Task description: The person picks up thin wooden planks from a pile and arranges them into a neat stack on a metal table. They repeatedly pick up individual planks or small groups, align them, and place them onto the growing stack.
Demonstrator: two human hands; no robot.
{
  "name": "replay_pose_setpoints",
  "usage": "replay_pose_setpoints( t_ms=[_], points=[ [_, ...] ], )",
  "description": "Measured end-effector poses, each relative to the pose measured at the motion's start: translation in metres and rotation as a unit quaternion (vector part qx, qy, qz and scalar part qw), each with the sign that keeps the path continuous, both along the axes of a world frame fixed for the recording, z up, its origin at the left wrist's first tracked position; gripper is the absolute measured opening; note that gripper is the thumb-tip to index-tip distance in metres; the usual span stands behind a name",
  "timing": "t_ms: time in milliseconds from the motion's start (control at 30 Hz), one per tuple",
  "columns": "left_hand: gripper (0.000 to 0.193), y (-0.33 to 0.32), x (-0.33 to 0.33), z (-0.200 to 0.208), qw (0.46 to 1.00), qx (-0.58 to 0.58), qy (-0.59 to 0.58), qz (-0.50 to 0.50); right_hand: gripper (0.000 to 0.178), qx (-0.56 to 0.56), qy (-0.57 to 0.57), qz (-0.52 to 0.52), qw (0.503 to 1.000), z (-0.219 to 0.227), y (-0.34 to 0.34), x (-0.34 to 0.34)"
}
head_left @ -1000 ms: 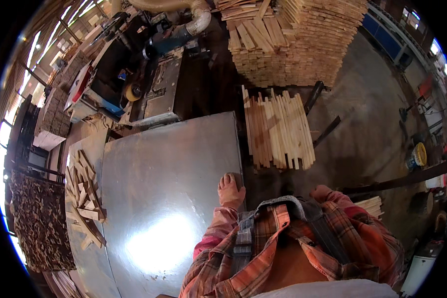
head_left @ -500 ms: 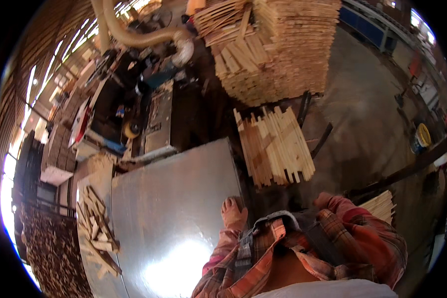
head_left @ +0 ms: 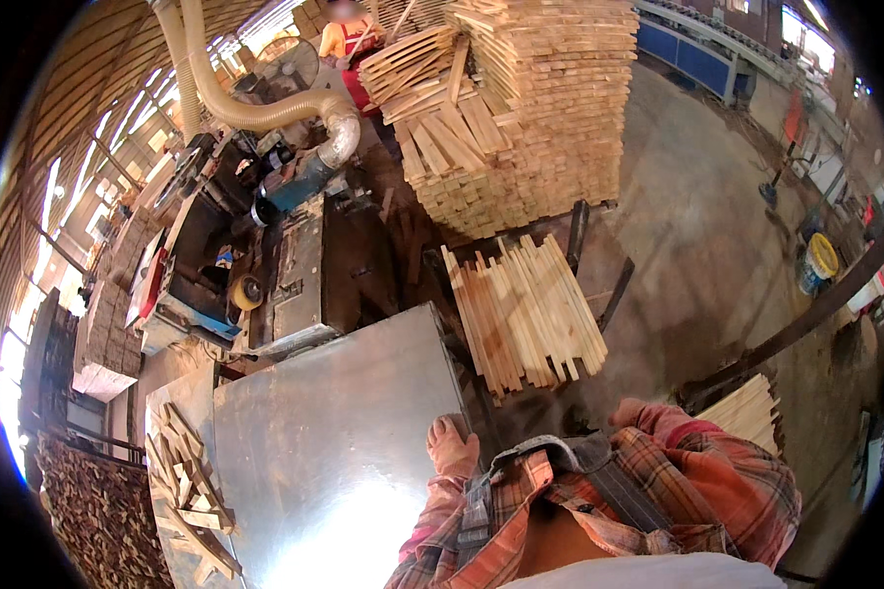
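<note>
My left hand (head_left: pixel 453 448) lies palm down on the right edge of a shiny metal table (head_left: pixel 314 393), fingers stretched out and holding nothing. At my right side, my right hand (head_left: pixel 627 412) is small in view, its fingers curled in and nothing seen in them. Ahead of my hands is a layer of narrow wooden strips (head_left: pixel 525 314), laid side by side with uneven ends. Short wood offcuts (head_left: pixel 182 461) lie in a loose heap along the table's left side.
A machine (head_left: pixel 295 265) with a thick hose (head_left: pixel 265 110) stands beyond the table. Tall stacked boards (head_left: pixel 560 118) rise behind the strips. A person (head_left: pixel 349 44) stands at the back. More strips (head_left: pixel 746 412) lie by my right elbow; a yellow-rimmed bucket (head_left: pixel 820 257) stands far right.
The view has tilted up a little, so the scene sits lower and the person at the back shows more. My left hand stays on the table; my right stays at my side.
</note>
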State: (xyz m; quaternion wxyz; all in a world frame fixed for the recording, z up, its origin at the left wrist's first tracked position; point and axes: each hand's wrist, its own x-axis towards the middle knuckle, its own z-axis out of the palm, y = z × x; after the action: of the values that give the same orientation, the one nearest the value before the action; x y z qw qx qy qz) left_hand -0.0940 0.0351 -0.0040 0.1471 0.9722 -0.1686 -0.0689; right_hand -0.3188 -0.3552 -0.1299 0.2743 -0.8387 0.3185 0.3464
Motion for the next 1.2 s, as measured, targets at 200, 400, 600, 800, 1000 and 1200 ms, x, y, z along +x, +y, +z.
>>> replay_pose_setpoints(
  t_ms=[200,400,600,800,1000,1200],
  points=[
    [0.077,0.017,0.001,-0.002,1.000,0.007,0.006,-0.010,0.062,0.051,-0.017,0.100,0.994,0.053,0.021,0.020],
    [0.070,0.006,0.005,0.013,0.998,0.002,0.049,-0.031,0.058,0.042,-0.013,0.107,0.993,0.040,0.011,0.020],
    [0.060,0.035,0.049,0.003,0.890,-0.396,0.169,0.153,0.054,0.050,-0.046,0.127,0.990,0.028,0.030,0.049],
    [0.039,-0.023,0.092,0.214,0.824,-0.557,0.067,0.078,0.051,0.027,-0.026,0.112,0.993,0.030,0.009,0.036],
    [0.074,-0.067,0.080,0.410,0.739,-0.604,-0.134,-0.266,0.048,0.003,-0.023,0.112,0.993,0.033,0.007,0.031],
    [0.083,-0.108,0.058,0.487,0.564,-0.542,-0.177,-0.597,0.046,0.024,-0.019,0.100,0.995,0.035,0.007,0.022]
  ],
)
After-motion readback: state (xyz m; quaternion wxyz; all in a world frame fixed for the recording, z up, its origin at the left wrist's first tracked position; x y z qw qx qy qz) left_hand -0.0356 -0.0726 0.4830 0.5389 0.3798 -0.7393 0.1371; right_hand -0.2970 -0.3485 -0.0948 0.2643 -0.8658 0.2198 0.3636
